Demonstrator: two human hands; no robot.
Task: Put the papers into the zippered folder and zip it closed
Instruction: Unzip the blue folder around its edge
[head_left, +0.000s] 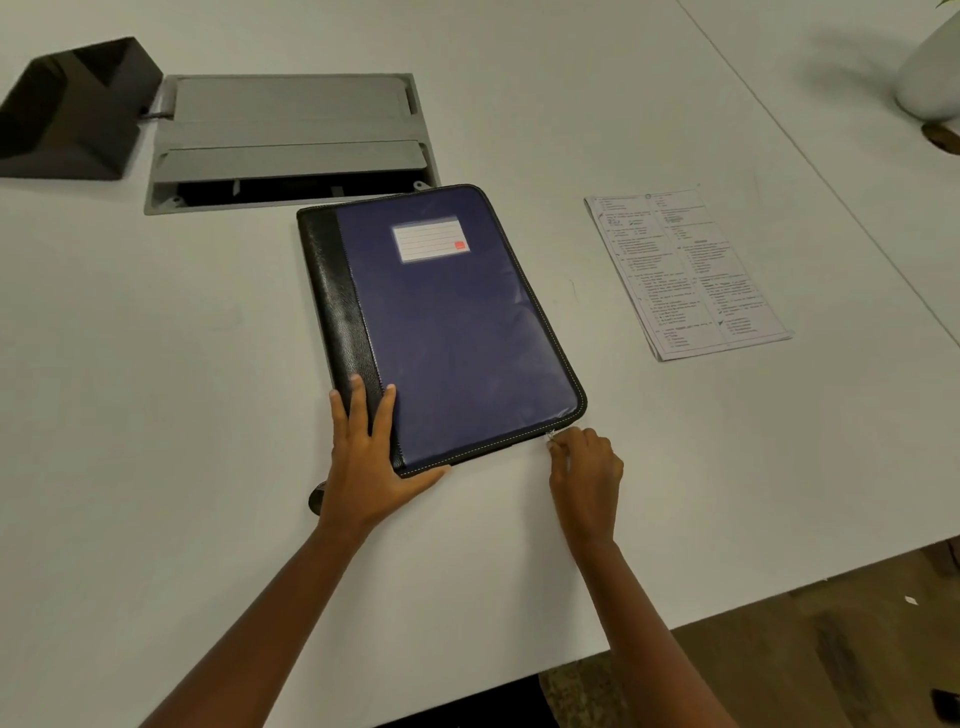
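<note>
Left hand flat on the closed blue-and-black zippered folder, right hand pinching its zipper pull, printed papers lying apart at right on the white table.

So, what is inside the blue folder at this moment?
This cannot be seen: the zippered folder lies closed, its cover hiding the inside. The papers lie outside, on the table to its right. The left hand presses the folder; the right hand pinches the zipper pull.
</note>
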